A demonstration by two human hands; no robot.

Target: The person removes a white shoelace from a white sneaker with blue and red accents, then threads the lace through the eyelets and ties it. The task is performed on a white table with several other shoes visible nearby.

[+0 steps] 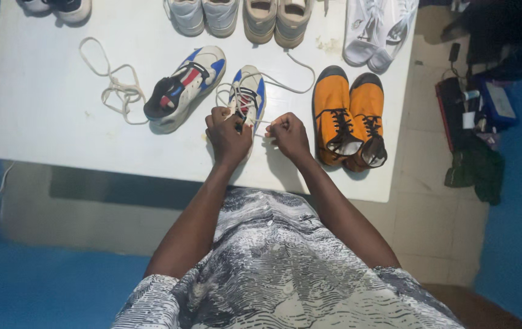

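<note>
We have both hands at the white sneaker [247,96] near the bench's [48,122] front edge, its long axis running away from us; the left hand [227,135] pinches a lace [285,82] at its heel, the right hand [289,135] closes on the lace just beside, orange boots [347,116] rightward.

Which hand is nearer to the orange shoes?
Right. The right hand pinches a white lace just beside the orange shoes, not touching them. The left hand is farther off, at the heel of the white-and-blue shoe.
</note>
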